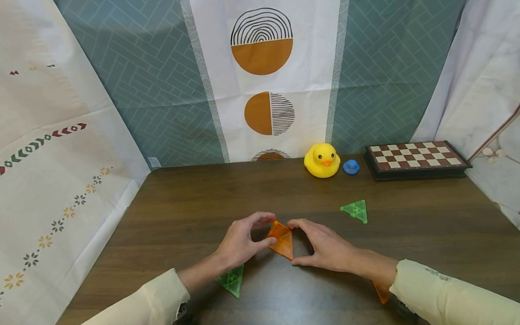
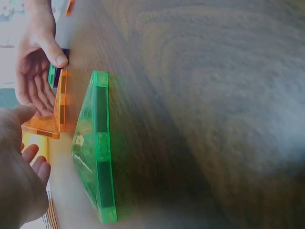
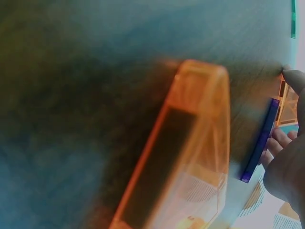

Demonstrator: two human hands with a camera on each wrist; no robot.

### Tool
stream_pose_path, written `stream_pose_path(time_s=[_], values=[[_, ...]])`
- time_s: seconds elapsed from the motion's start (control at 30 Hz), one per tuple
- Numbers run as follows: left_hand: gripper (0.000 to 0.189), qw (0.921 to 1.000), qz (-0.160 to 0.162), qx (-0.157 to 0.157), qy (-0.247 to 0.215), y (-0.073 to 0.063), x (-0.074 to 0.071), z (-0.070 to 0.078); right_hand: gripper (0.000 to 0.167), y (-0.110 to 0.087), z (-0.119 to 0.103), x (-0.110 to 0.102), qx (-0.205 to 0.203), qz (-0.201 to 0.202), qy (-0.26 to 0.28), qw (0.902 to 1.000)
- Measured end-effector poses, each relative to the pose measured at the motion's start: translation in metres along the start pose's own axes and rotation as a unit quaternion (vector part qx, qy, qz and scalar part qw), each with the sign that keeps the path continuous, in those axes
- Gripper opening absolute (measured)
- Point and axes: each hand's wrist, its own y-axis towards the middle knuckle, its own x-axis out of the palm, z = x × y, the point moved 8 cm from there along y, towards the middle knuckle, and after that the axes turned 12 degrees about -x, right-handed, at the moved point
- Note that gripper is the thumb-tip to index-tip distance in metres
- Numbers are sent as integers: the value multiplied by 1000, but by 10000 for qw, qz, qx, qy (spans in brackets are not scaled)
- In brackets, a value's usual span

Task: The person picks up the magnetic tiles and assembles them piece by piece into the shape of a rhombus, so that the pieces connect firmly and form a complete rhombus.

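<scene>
Two orange triangular magnetic tiles [image 1: 282, 241] meet at an angle in mid-table, one low on the wood and one tilted up, as the left wrist view shows. My left hand [image 1: 246, 238] pinches the raised tile [image 2: 42, 125] between thumb and fingers. From the other side my right hand [image 1: 325, 245] holds the orange pair by its corners, thumb at the near corner and forefinger at the far one. A purple tile [image 3: 259, 143] lies beside the right fingers, hidden in the head view. One green triangular tile [image 1: 232, 282] is partly covered by my left forearm.
Another orange tile [image 1: 381, 293] shows under my right forearm. Beyond the right hand lies a green triangle [image 1: 357, 211]. Along the back edge stand a yellow rubber duck [image 1: 322, 161], a small blue duck [image 1: 351, 167] and a checkered board box [image 1: 416, 160]. Fabric hangs behind.
</scene>
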Motion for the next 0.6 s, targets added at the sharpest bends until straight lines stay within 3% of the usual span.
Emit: stream_pose_path(time_s=[0.3, 0.6], values=[[91, 9982, -247, -320, 440, -14, -7, -11, 81, 0, -2, 0, -31, 78, -92, 9999], [111, 9926, -699, -643, 754, -35, -9, -30, 82, 0, -2, -1, 9, 90, -149, 9998]])
